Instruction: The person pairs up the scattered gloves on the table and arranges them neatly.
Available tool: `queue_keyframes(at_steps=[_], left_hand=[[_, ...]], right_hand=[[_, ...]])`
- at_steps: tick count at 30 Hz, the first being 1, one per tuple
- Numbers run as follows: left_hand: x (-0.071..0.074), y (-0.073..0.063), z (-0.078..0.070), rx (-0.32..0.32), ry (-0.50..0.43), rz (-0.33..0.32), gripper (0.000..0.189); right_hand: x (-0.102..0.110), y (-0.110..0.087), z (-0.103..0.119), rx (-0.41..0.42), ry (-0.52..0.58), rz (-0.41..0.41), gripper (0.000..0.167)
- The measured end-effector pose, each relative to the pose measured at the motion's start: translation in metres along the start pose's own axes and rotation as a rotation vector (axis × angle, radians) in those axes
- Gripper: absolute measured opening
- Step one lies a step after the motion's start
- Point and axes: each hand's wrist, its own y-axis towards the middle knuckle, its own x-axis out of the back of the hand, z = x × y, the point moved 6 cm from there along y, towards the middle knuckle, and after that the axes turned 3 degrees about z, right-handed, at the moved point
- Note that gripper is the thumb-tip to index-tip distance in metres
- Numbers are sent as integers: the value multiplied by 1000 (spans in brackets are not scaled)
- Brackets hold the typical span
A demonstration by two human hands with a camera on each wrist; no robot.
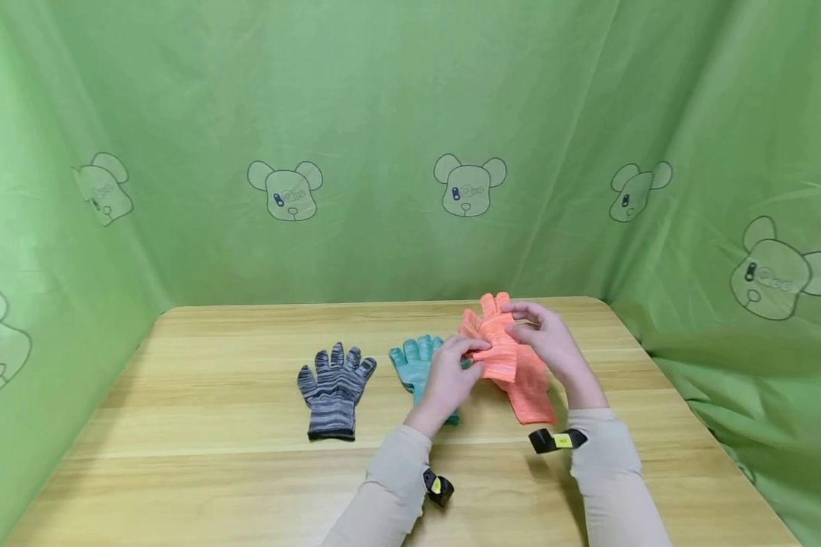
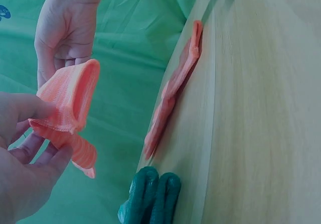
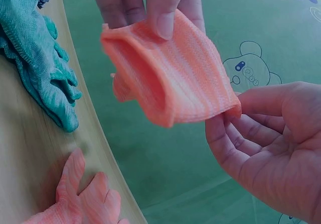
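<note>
Both hands hold an orange knit glove (image 1: 499, 353) raised above the table, its fingers pointing away and its cuff toward me. My left hand (image 1: 448, 380) pinches the cuff side between thumb and fingers. On the opposite edge, my right hand (image 1: 550, 338) pinches the fabric, as the right wrist view shows. The cuff opening (image 3: 143, 78) gapes slightly. Beneath lies another orange glove (image 1: 534, 391), flat on the wood. Teal gloves (image 1: 413, 365) rest to its left, partly hidden behind my left hand and wrist.
A grey-and-black striped glove (image 1: 335, 395) lies farther left on the wooden table (image 1: 212, 471). Green cloth (image 1: 383, 251) with printed bear heads stands behind the table and along both sides. Each wrist wears a black camera on a strap.
</note>
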Motion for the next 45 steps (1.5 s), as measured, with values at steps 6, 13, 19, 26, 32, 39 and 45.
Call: queue_keyframes(at_steps=[6,13,19,26,32,39,45], left_hand=[[-3,1,6,49,-126,10,32],[-4,1,10,70,-177,6,32],[-8,-1,11,65,-213,48,30],[-11,-1,11,39,-219,75,31],[-13,-2,12,47,-214,100,32],[-17,-3,12,43,-209,129,32],[-24,-4,12,41,-244,170,32]], right_hand=[[3,0,-1,5,9,-5,42],[8,-3,-2,-17,8,22,42],[13,-3,-8,-32,-24,67,42],[17,-5,-10,-30,-30,108,42],[20,-8,-12,-40,-33,139,43],[23,-10,-17,-42,-23,175,44],[26,-11,-23,-60,-8,216,45]])
